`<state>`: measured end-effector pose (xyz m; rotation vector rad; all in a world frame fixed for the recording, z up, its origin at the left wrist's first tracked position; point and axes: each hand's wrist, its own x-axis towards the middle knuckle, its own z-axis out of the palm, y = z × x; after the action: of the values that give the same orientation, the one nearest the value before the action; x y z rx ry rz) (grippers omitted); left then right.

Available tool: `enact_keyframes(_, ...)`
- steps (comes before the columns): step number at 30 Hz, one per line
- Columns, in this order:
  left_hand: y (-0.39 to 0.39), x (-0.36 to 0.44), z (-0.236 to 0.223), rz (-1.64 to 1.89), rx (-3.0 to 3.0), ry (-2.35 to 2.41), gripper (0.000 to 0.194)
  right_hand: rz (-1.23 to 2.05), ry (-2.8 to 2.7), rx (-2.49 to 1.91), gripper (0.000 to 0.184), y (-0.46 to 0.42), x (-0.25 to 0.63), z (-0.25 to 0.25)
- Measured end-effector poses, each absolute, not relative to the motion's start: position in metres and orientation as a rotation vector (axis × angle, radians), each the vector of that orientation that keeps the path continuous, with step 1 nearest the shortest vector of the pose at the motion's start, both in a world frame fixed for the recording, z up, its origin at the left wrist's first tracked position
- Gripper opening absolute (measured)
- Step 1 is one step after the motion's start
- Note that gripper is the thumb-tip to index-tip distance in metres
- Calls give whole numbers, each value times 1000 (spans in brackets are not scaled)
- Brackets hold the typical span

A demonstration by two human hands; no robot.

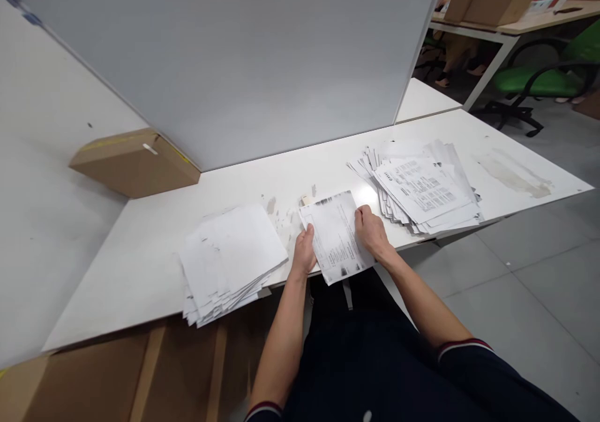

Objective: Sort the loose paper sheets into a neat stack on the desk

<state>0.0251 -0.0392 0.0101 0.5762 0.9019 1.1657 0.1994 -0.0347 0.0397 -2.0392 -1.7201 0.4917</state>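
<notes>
Between my two hands is a printed sheet of paper (335, 234) with dark smudges along its edges, held over the table's front edge. My left hand (304, 250) grips its left side, thumb on top. At the sheet's right side, my right hand (372, 229) is closed with its fingers curled on the edge. To the left lies a stack of mostly blank-faced papers (234, 253), its sheets uneven at the front. On the right is a messy pile of printed papers (422, 187), fanned out at its left. A small pale object (305, 200) sits just behind the held sheet, partly hidden.
A whiteboard (281, 59) stands along the back of the white table (126, 266). One cardboard box (140, 162) rests at the back left; more cardboard (103, 372) is below the front edge. A green chair (539, 81) and another desk (509, 27) stand at the far right.
</notes>
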Motion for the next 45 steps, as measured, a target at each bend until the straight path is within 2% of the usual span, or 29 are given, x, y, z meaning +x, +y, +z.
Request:
enact_keyframes(6, -41, 26, 6, 1191, 631, 936, 53, 557, -1596, -1925, 35, -35, 204, 37)
enact_keyframes(9, -42, 26, 11, 1200, 703, 929, 53, 937, -1458, -1680, 42, -39, 216, 37)
enact_keyframes(12, -43, 23, 31, 1296, 916, 968, 46, 1282, -1361, -1386, 29, -43, 221, 46)
enact_keyframes(16, -44, 15, 70, 1430, 1336, 1013, 31, 1144, -1252, -1060, 25, -42, 216, 65)
enact_keyframes(19, -44, 13, 80, 1532, 1460, 1052, 26, 1063, -1238, -928, 27, -37, 209, 68)
enact_keyframes(26, -38, 14, 48, 1536, 1458, 1220, 28, 1062, -1304, -999, 28, -28, 200, 39)
enact_keyframes(31, -36, 15, 42, 1576, 1390, 1220, 27, 1067, -1329, -1007, 27, -25, 201, 36)
enact_keyframes(33, -34, 15, 39, 1604, 1300, 1189, 27, 1008, -1422, -1073, 25, -26, 206, 48)
enact_keyframes(36, -33, 13, 34, 1632, 1209, 1084, 28, 691, -1718, -1231, 19, -33, 218, 89)
enact_keyframes(39, -33, 6, 26, 1625, 1204, 1085, 47, 240, -2110, -1391, 17, -45, 225, 140)
enact_keyframes(42, -36, 1, 14, 1497, 1338, 1198, 64, -83, -2447, -1531, 21, -54, 222, 167)
enact_keyframes(45, -40, 0, 1, 1308, 1487, 1188, 56, -110, -2689, -1579, 25, -55, 213, 161)
